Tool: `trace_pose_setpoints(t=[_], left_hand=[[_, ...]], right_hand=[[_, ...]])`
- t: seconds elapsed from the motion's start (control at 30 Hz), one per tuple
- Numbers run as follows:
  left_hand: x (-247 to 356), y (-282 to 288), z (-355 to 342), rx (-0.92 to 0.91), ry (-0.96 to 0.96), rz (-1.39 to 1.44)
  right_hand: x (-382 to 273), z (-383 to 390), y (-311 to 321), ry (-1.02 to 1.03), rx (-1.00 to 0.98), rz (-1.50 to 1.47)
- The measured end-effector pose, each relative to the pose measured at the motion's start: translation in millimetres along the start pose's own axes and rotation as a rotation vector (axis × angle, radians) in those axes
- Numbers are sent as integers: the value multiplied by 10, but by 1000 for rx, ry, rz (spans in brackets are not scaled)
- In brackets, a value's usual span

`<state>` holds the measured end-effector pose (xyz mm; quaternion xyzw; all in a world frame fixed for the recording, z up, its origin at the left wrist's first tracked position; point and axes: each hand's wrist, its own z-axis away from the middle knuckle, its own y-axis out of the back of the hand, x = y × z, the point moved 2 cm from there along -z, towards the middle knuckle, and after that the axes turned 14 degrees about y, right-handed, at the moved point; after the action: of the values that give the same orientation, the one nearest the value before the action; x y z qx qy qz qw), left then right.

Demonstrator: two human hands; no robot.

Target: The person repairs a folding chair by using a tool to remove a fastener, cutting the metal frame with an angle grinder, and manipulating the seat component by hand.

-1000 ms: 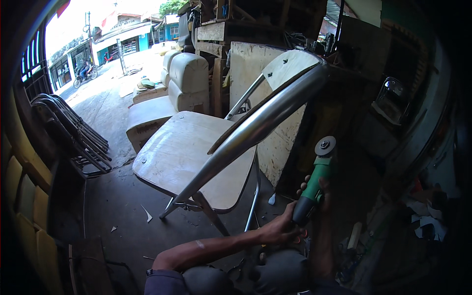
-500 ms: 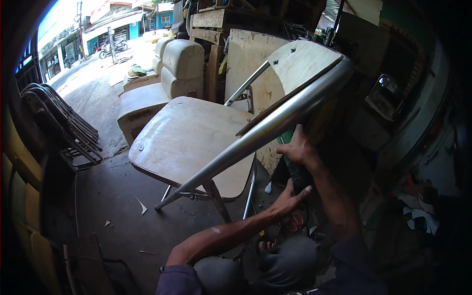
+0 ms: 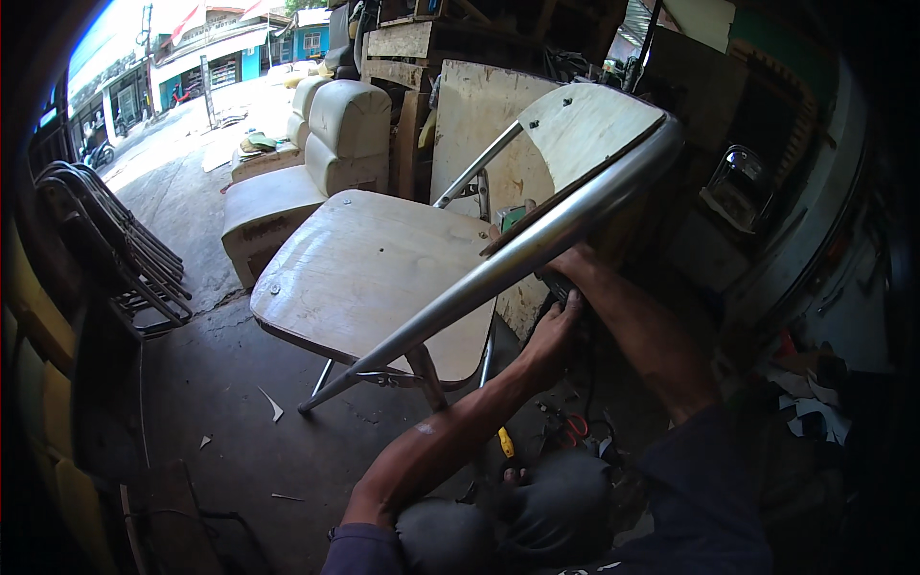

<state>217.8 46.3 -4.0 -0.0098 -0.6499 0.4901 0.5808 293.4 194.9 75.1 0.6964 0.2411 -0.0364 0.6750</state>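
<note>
A metal-framed folding chair with a bare plywood seat (image 3: 359, 259) and plywood backrest (image 3: 599, 120) stands in front of me. Its thick silver tube (image 3: 498, 273) slants across the view. Behind this tube I hold a green and black power tool (image 3: 513, 218); its exact kind is hard to make out. My right hand (image 3: 573, 261) is closed around its body, partly hidden by the tube, with fingertips showing near the backrest's lower edge. Lower down, my left hand (image 3: 554, 321) closes on the tool's black rear part.
Folded chairs (image 3: 110, 249) lean at the left. Pale sofa seats (image 3: 345, 134) and a worn board (image 3: 479, 105) stand beyond the chair. On the floor near my foot lie a yellow-handled tool (image 3: 506, 442) and something with red handles (image 3: 577, 426). Scraps (image 3: 815, 417) are heaped at the right.
Both hands have moved up and left with the power tool. Its green end now shows beside the backrest's lower edge, and my left hand has closed on its rear part.
</note>
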Motion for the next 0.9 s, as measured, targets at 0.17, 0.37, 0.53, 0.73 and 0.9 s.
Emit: trace_pose_setpoints(t=[0.17,0.37,0.53,0.73,0.9], left_hand=[[118,-41,107,50,-8,-31],[71,-15,130,82,15,-51],[114,-39,212,114,4,-60],[114,-32,264,131,-32,-75],[69,-108,191,107,-17,-91]], right_hand=[[-3,-80,-59,4,36,-22],[81,-67,-156,-13,74,-46],[119,-107,-173,-17,96,-68],[316,-175,-262,20,93,-149],[607,-143,-269,66,-17,-29]])
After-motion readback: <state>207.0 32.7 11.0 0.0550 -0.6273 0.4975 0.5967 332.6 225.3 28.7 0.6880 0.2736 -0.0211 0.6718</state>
